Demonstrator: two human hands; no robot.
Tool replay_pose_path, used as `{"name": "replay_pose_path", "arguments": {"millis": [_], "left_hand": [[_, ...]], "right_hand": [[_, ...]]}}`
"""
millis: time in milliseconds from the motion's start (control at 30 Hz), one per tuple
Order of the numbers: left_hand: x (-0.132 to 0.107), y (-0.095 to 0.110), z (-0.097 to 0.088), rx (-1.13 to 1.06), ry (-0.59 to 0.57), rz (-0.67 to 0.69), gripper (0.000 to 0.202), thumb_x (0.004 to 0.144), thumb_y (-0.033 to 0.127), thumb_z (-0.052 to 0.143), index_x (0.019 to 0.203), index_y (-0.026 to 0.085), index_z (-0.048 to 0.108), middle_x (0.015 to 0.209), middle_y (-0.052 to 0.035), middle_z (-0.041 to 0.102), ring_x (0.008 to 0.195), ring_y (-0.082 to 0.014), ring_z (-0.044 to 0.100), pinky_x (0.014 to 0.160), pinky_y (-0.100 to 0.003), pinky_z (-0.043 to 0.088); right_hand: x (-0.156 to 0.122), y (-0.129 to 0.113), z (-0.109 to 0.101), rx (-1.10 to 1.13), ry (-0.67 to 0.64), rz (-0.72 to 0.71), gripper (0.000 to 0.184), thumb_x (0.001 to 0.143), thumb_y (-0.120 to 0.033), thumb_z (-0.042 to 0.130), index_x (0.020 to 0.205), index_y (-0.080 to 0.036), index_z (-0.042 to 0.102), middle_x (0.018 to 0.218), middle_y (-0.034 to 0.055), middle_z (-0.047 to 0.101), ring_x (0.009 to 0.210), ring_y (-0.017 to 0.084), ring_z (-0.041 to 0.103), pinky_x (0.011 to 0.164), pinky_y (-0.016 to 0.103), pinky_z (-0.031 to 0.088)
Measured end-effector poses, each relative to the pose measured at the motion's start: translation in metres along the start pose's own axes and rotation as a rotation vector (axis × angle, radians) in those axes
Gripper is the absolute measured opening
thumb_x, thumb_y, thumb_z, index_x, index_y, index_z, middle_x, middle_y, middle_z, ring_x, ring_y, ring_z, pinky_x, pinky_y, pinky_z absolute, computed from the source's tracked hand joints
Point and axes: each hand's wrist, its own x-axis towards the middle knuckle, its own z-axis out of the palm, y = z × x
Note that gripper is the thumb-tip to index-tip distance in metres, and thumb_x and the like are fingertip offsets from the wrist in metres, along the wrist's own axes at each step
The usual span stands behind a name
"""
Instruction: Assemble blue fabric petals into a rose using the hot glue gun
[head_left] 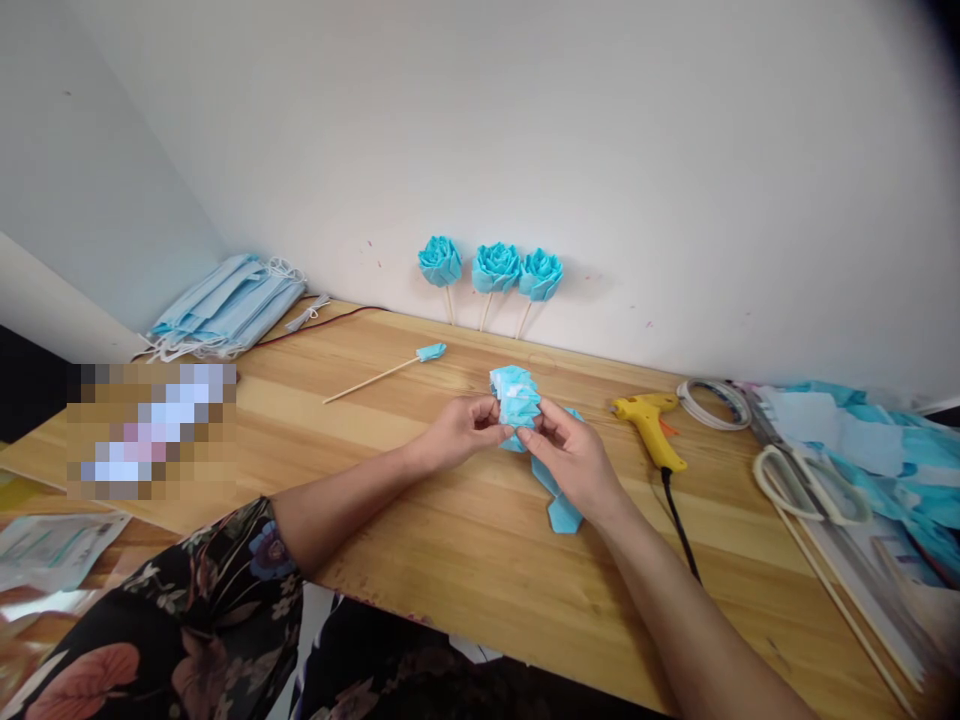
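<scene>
Both hands meet over the middle of the wooden table (420,560). My left hand (461,428) and my right hand (574,460) pinch a stack of folded blue fabric petals (516,395) between them, fingers closed on it. More blue folded pieces (564,512) lie on the table under my right hand. A wooden stick with a small blue bud (431,352) on its tip lies just beyond the hands.
Three finished blue fabric roses (495,267) on sticks lean against the wall. A pile of blue face masks (225,305) sits at the far left. A yellow glue gun (651,425) with black cord, a tape roll (712,403), white-handled scissors (810,485) and blue scraps (892,450) lie right.
</scene>
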Motion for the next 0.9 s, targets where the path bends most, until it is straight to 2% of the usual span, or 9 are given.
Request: {"name": "replay_pose_path", "arguments": {"millis": [167,267,367,433,533,633,733,800,900], "left_hand": [[-0.001,0.004,-0.001,-0.032,-0.015,0.007,0.043,0.076,0.054,0.071,0.078,0.013,0.057,0.073,0.0001,0.056,0.068,-0.0102,0.05,0.068,-0.026,0.04],[0.0,0.006,-0.002,-0.063,-0.005,0.014,0.049,0.075,0.06,0.069,0.087,0.013,0.063,0.074,-0.0015,0.06,0.068,-0.0114,0.054,0.069,-0.027,0.043],[0.001,0.005,-0.004,-0.107,0.068,0.015,0.056,0.079,0.065,0.062,0.098,0.012,0.066,0.076,-0.0047,0.064,0.07,-0.0137,0.058,0.072,-0.03,0.047],[0.002,0.003,-0.005,-0.172,0.114,0.001,0.059,0.081,0.066,0.059,0.099,0.011,0.067,0.079,-0.0068,0.066,0.073,-0.0155,0.061,0.074,-0.032,0.048],[0.003,0.001,-0.006,-0.297,0.112,-0.035,0.059,0.079,0.065,0.063,0.1,0.01,0.068,0.087,-0.0108,0.069,0.081,-0.0187,0.064,0.081,-0.035,0.05],[0.004,0.0,-0.005,-0.408,0.022,-0.09,0.06,0.077,0.064,0.066,0.1,0.009,0.07,0.098,-0.0161,0.07,0.089,-0.0225,0.066,0.086,-0.039,0.049],[0.006,0.0,-0.004,-0.546,-0.069,-0.158,0.061,0.079,0.065,0.063,0.104,0.01,0.07,0.108,-0.0185,0.069,0.097,-0.0256,0.065,0.089,-0.042,0.05],[0.008,-0.001,-0.005,-0.632,-0.075,-0.175,0.061,0.081,0.067,0.059,0.108,0.013,0.068,0.112,-0.0173,0.068,0.099,-0.0258,0.065,0.091,-0.042,0.05],[0.012,-0.001,-0.009,-0.668,-0.025,-0.151,0.06,0.084,0.069,0.052,0.108,0.015,0.066,0.113,-0.0153,0.069,0.101,-0.0249,0.065,0.093,-0.041,0.049]], "right_hand": [[0.001,-0.001,-0.001,0.087,0.001,0.034,0.018,0.086,-0.04,0.062,0.088,-0.022,0.063,0.08,0.0007,0.062,0.078,0.018,0.058,0.073,0.031,0.048],[0.002,-0.001,-0.005,0.226,0.074,0.075,0.026,0.084,-0.046,0.065,0.098,-0.025,0.067,0.088,0.0027,0.066,0.085,0.021,0.061,0.076,0.033,0.05],[0.003,-0.004,-0.011,0.355,0.162,0.081,0.032,0.083,-0.049,0.066,0.108,-0.029,0.069,0.096,0.0038,0.068,0.089,0.022,0.063,0.078,0.037,0.051],[0.004,-0.007,-0.015,0.451,0.196,0.083,0.032,0.081,-0.047,0.068,0.108,-0.031,0.07,0.096,0.0038,0.068,0.086,0.022,0.063,0.077,0.038,0.051],[0.004,-0.01,-0.017,0.572,0.222,0.103,0.029,0.076,-0.044,0.075,0.102,-0.03,0.072,0.09,0.0034,0.067,0.08,0.02,0.062,0.075,0.038,0.052],[0.003,-0.012,-0.017,0.614,0.179,0.144,0.03,0.073,-0.044,0.077,0.099,-0.03,0.073,0.088,0.0028,0.066,0.074,0.019,0.06,0.071,0.037,0.051],[-0.001,-0.012,-0.015,0.622,0.07,0.19,0.034,0.073,-0.046,0.077,0.104,-0.03,0.073,0.083,0.0022,0.066,0.066,0.017,0.057,0.065,0.036,0.05],[-0.004,-0.012,-0.015,0.594,-0.006,0.208,0.041,0.073,-0.047,0.078,0.108,-0.028,0.073,0.083,0.0029,0.067,0.065,0.017,0.056,0.062,0.034,0.049],[-0.005,-0.01,-0.014,0.473,-0.078,0.202,0.048,0.074,-0.048,0.076,0.115,-0.024,0.072,0.086,0.0049,0.068,0.071,0.018,0.058,0.064,0.032,0.049]]}}
